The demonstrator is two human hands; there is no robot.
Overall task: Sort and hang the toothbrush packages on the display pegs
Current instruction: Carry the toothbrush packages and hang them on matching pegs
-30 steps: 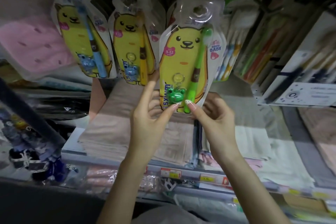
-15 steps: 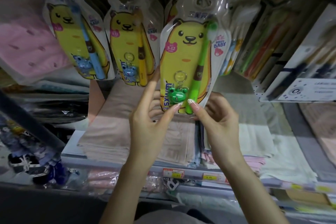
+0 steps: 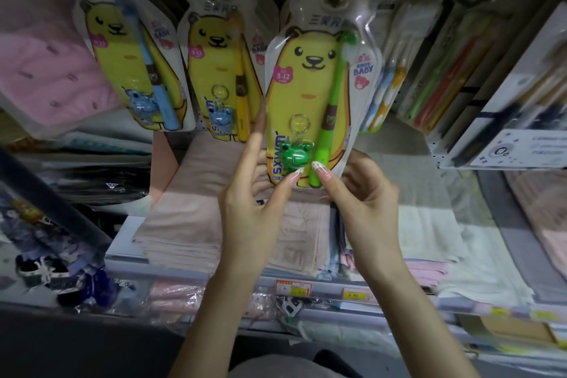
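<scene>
Toothbrush package (image 3: pixel 310 92), seemingly light, bendy and slick, is held up beside the hung packages (image 3: pixel 214 70), pinched at its bottom edge by the left hand (image 3: pixel 251 212) and right hand (image 3: pixel 362 202), a sensible grip.

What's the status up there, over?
Left hand, right hand pinch bottom of green toothbrush package. Hung or not: cannot tell. Nothing blocking.

Bare forearms (image 3: pixel 211 316), left hand (image 3: pixel 248 209), right hand (image 3: pixel 362 202), long white-tipped nails (image 3: pixel 317 167)
</scene>
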